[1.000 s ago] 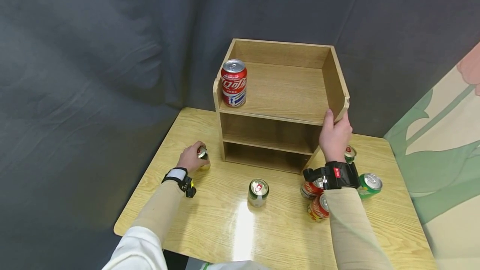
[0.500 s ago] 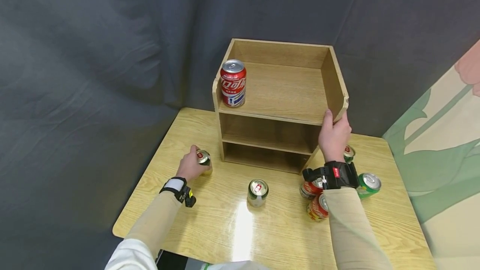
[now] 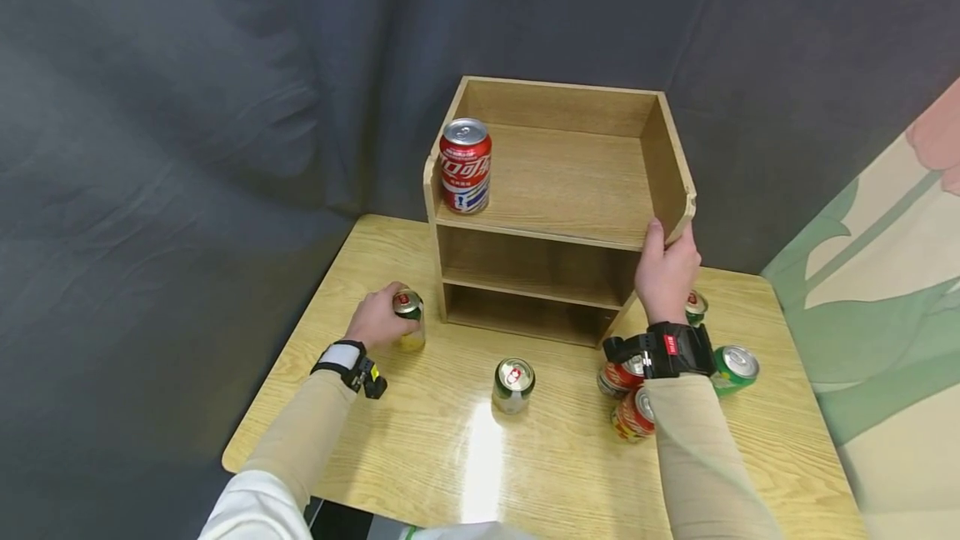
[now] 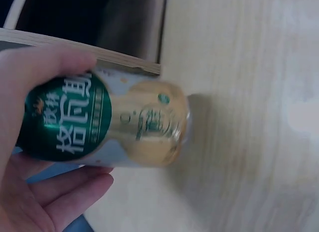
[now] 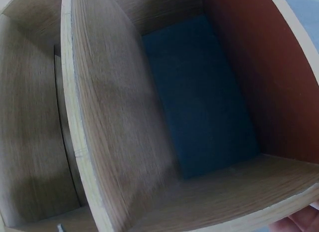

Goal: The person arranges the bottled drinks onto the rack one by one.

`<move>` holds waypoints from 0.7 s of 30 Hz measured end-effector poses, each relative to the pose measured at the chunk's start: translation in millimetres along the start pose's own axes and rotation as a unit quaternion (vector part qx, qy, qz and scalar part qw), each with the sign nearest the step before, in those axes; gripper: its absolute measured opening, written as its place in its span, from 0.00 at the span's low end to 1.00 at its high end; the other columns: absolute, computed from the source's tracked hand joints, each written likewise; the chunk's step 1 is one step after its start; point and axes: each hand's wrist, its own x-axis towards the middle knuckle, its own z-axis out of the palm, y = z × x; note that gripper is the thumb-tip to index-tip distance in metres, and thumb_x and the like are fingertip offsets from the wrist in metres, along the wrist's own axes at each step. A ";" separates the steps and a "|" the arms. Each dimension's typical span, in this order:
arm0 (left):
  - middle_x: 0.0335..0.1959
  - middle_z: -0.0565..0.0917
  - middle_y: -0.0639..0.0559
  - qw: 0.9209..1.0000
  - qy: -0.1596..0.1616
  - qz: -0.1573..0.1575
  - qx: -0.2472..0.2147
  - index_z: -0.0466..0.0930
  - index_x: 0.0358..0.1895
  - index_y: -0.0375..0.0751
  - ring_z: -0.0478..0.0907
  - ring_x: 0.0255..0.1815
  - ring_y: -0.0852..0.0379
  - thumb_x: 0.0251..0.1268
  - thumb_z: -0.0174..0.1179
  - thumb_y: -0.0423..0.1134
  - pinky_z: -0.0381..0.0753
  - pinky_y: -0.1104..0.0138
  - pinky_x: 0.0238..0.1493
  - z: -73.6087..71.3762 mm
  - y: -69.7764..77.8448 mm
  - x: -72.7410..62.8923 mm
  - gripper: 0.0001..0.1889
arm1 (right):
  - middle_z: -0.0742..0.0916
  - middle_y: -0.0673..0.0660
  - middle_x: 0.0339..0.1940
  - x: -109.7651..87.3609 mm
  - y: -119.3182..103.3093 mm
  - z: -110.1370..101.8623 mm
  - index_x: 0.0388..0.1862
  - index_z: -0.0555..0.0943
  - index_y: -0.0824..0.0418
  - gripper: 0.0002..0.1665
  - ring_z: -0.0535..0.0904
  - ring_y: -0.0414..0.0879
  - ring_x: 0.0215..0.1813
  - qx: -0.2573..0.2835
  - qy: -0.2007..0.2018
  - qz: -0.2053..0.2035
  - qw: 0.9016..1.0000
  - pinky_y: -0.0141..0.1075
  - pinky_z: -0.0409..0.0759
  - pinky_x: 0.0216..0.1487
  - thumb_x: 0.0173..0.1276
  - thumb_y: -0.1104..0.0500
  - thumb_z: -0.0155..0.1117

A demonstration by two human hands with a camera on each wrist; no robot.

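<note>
My left hand (image 3: 380, 319) grips a green-and-gold drink can (image 3: 409, 319) just left of the wooden shelf. In the left wrist view the thumb and fingers wrap around the can (image 4: 109, 119), its base towards the tabletop; whether it touches the table I cannot tell. My right hand (image 3: 667, 273) holds the front edge of the right side panel of the shelf (image 3: 570, 182), thumb inside. Fingertips (image 5: 299, 219) show at the lower right corner of the right wrist view. A red cola can (image 3: 466, 167) stands on the top shelf at the left.
A second green-and-gold can (image 3: 513, 386) stands before the shelf. Beside my right forearm are two red cans (image 3: 633, 415), a green can (image 3: 735, 369) and another green-topped can (image 3: 696, 307). A dark curtain (image 3: 225, 107) hangs behind the wooden table (image 3: 570, 473).
My left hand and its can first shifted slightly towards me, then rose a little, and more of the can's side shows. The right hand keeps its hold on the shelf.
</note>
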 end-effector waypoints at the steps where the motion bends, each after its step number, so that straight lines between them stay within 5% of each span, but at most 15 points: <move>1: 0.46 0.86 0.40 1.000 -0.002 0.004 0.002 0.74 0.66 0.38 0.84 0.43 0.45 0.51 0.75 0.46 0.82 0.52 0.44 -2.7 2.6 0.5 0.37 | 0.83 0.64 0.62 -0.1 0.0 -0.3 0.68 0.75 0.62 0.29 0.78 0.56 0.64 0.001 0.001 0.000 1.000 0.53 0.73 0.63 0.80 0.44 0.50; 14: 0.32 0.85 0.55 0.998 -0.013 0.068 0.008 0.83 0.51 0.41 0.81 0.30 0.58 0.49 0.76 0.61 0.81 0.60 0.33 -24.8 36.3 4.5 0.33 | 0.84 0.64 0.61 0.3 1.1 0.3 0.67 0.76 0.62 0.29 0.78 0.58 0.63 -0.005 0.004 0.001 1.000 0.55 0.73 0.62 0.80 0.44 0.50; 21: 0.24 0.82 0.60 0.993 -0.021 0.106 0.047 0.85 0.47 0.46 0.78 0.25 0.60 0.41 0.76 0.69 0.78 0.62 0.30 -34.0 61.1 4.0 0.35 | 0.83 0.63 0.62 0.6 0.2 0.8 0.68 0.75 0.61 0.29 0.78 0.56 0.64 -0.002 0.000 0.003 1.000 0.54 0.73 0.63 0.80 0.44 0.49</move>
